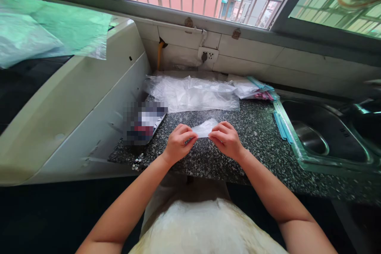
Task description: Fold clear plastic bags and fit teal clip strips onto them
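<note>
A small clear plastic bag [204,128] lies on the speckled dark stone counter [253,127], close to its front edge. My left hand [177,143] pinches the bag's left end with fingers curled. My right hand [226,139] pinches its right end the same way. Both hands rest on the counter, a short gap apart, with the bag stretched between them.
A heap of larger clear plastic bags [193,93] lies behind, with zip bags showing teal and pink strips [262,89] to its right. A dark packet [143,122] sits left. A steel sink [324,135] is at right, a white appliance [74,99] at left.
</note>
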`<state>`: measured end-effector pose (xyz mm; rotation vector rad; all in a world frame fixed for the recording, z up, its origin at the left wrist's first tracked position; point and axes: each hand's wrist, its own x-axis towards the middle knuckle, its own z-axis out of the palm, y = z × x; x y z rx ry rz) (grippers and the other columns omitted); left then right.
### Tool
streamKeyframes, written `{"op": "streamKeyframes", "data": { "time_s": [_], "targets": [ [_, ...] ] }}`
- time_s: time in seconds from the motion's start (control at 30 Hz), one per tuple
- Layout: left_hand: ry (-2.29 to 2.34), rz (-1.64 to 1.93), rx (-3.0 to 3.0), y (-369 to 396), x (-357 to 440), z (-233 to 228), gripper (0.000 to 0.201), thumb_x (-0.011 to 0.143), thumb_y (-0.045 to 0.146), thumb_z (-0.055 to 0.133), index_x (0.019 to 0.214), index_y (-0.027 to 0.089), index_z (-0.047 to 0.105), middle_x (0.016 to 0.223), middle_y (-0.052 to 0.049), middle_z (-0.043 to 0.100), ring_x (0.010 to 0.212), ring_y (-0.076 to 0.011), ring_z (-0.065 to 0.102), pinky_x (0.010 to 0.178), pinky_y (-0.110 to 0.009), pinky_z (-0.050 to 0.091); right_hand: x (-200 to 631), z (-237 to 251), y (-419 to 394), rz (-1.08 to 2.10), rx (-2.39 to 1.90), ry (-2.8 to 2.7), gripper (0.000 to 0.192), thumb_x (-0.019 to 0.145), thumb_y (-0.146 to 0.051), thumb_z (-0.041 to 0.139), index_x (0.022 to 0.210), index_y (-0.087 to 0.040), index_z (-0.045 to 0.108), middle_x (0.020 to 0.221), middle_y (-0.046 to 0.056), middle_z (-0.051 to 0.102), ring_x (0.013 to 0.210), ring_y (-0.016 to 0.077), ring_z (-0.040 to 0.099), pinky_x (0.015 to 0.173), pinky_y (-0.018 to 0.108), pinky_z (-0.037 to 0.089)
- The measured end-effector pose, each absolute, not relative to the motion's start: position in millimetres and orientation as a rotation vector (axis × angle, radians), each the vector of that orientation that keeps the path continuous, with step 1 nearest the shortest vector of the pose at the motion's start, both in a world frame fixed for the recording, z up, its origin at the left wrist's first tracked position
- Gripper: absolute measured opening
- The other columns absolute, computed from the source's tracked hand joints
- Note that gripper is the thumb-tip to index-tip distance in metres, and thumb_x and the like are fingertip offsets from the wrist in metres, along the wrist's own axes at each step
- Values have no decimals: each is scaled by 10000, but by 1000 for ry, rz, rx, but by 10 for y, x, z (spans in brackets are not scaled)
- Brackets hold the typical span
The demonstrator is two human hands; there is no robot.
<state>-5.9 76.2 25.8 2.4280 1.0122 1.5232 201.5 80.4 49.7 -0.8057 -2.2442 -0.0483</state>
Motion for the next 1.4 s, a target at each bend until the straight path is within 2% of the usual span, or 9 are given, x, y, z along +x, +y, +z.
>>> {"op": "streamKeyframes", "data": {
  "time_s": [0.13, 0.3, 0.4, 0.47, 0.83, 1.03, 1.4],
  "targets": [
    [1016, 1516, 2432, 758, -57, 261, 64, 820, 151, 595, 766, 176, 619, 706, -18, 571, 705, -136, 505, 639, -261, 459, 2031, 499, 806, -26, -852, -2242, 120, 851, -212, 554, 766, -214, 639, 738, 26, 642, 747, 159, 504, 709, 313, 457],
    [1022, 1493, 2434, 758, -55, 249, 74, 827, 160, 583, 764, 179, 618, 708, -20, 569, 710, -140, 505, 638, -265, 457, 1970, 542, 796, -25, -857, -2234, 126, 815, -331, 617, 838, -211, 646, 788, 44, 647, 799, 178, 516, 743, 334, 460],
    [1030, 1485, 2436, 757, -54, 238, 79, 830, 164, 578, 766, 182, 622, 710, -22, 570, 714, -142, 503, 643, -270, 455, 1911, 555, 787, -21, -821, -2245, 86, 840, -261, 581, 789, -217, 635, 749, 22, 647, 766, 159, 516, 760, 323, 447],
    [1035, 1476, 2434, 754, -53, 235, 87, 833, 171, 573, 764, 187, 624, 712, -21, 571, 713, -142, 503, 645, -273, 455, 1894, 554, 781, -11, -826, -2248, 126, 855, -222, 548, 757, -223, 628, 727, 12, 644, 757, 153, 516, 757, 319, 437],
    [997, 1477, 2431, 753, -48, 246, 80, 831, 174, 579, 771, 184, 631, 715, -26, 571, 719, -143, 505, 643, -268, 459, 1903, 571, 759, 7, -800, -2213, 137, 851, -200, 545, 744, -219, 628, 709, 16, 631, 731, 150, 514, 722, 314, 453],
    [1036, 1474, 2425, 755, -56, 238, 71, 808, 261, 630, 803, 194, 653, 716, -22, 583, 718, -148, 522, 646, -283, 467, 1931, 589, 750, 94, -829, -2140, 116, 837, -211, 562, 748, -224, 635, 724, 33, 624, 766, 168, 513, 692, 320, 462],
    [973, 1516, 2259, 761, -73, 281, 74, 819, 173, 605, 754, 182, 639, 692, -12, 555, 694, -131, 513, 623, -260, 453, 1991, 611, 760, 232, -872, -1969, 107, 819, -201, 597, 714, -214, 618, 693, 24, 610, 716, 160, 536, 655, 321, 455]
  ]
}}
